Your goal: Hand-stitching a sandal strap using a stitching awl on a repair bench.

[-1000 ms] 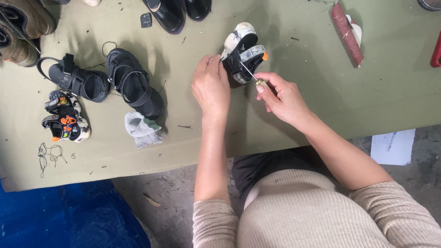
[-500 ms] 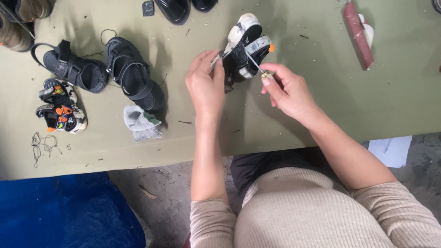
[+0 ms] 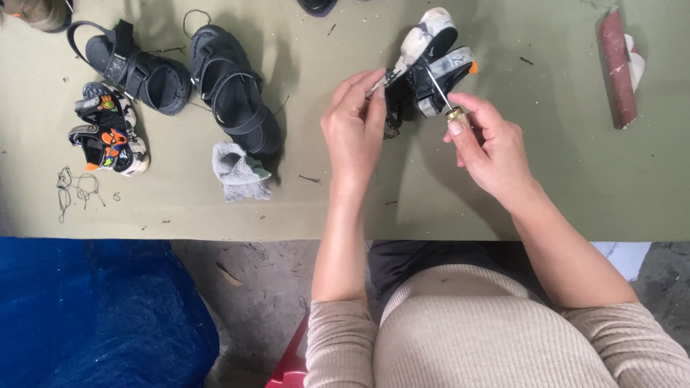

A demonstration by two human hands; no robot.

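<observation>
A small child's sandal, black and grey with a pale sole and an orange tab, is tipped up on the green table. My left hand pinches its strap end at the left side. My right hand grips a sewing awl by its brass collar, and the thin metal needle points up into the sandal's grey strap. The two hands are about a sandal's width apart.
Two dark adult sandals and a small colourful child's sandal lie at the left, with a grey cloth and loose thread. A reddish sanding block lies at the far right. A blue tarp sits below the table edge.
The view has shifted down and closer. My left hand has slid up onto the sandal's strap end, and my right hand holds the awl's needle against the grey strap.
</observation>
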